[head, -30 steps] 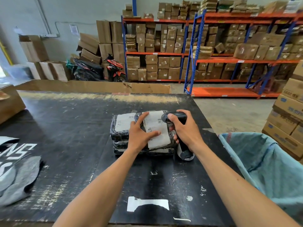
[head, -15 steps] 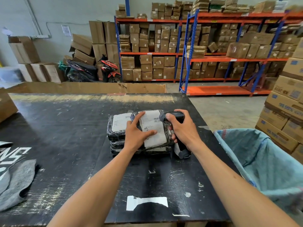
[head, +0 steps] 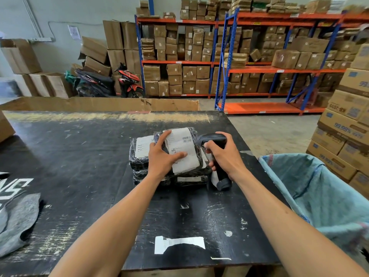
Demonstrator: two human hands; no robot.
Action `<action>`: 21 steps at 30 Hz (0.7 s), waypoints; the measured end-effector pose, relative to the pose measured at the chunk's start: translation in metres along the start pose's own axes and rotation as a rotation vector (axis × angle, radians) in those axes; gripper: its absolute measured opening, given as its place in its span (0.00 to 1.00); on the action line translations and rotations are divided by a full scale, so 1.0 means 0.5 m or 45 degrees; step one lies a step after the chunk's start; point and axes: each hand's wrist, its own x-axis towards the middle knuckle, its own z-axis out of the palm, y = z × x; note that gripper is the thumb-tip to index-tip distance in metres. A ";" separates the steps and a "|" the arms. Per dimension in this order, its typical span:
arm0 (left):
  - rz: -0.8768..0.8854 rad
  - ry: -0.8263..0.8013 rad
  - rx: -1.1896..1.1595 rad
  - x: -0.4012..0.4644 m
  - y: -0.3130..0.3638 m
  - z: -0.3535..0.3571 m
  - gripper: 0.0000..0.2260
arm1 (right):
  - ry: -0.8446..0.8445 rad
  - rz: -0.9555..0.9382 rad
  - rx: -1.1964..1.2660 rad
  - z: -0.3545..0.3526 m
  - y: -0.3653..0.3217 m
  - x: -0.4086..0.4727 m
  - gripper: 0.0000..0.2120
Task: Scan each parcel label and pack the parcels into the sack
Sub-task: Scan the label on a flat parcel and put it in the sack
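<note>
Nearest the person, a torn white label scrap [head: 178, 244] is stuck flat to the black table [head: 83, 156], and a grey cloth [head: 18, 220] lies over its left edge. Further in, the stack of black-wrapped parcels [head: 169, 156] sits at the middle of the tabletop, as it did a second ago. The left hand [head: 162, 156] still lies spread on the top parcel, thumb pressed onto its white label [head: 182, 148], but the label's far end with the barcode now stands clear of the fingers, and that parcel looks tipped up a little more than before. The right hand [head: 224, 154] remains wrapped tight around the handle of the dark scanner [head: 214, 139], whose head sits right beside the barcode, aimed left across the label; the butt of the handle is down near the table, just beside the stack. A second label shows on the parcel to the left. The blue-green sack [head: 319, 196] hangs open off the table's right edge, and I can't see anything inside it. Past the far edge stands a long flattened cardboard sheet [head: 99, 103], then bare concrete floor. On the right rises a pile of printed cartons [head: 347, 124]. At the back, orange-and-blue racking [head: 249, 66] is crammed with brown boxes, and a red scooter [head: 127, 80] is parked beside leaning cartons by the pale wall.
</note>
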 end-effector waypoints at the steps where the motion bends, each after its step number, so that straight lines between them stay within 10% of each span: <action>1: -0.002 0.020 -0.004 0.004 0.002 -0.005 0.39 | -0.003 0.026 -0.017 -0.002 0.007 0.003 0.28; 11: -0.058 0.154 -0.039 0.016 0.008 -0.047 0.39 | -0.180 0.262 -0.836 0.008 0.163 -0.006 0.32; 21: -0.027 0.119 -0.106 -0.029 -0.011 -0.047 0.39 | -0.201 0.500 -1.024 0.056 0.256 -0.033 0.29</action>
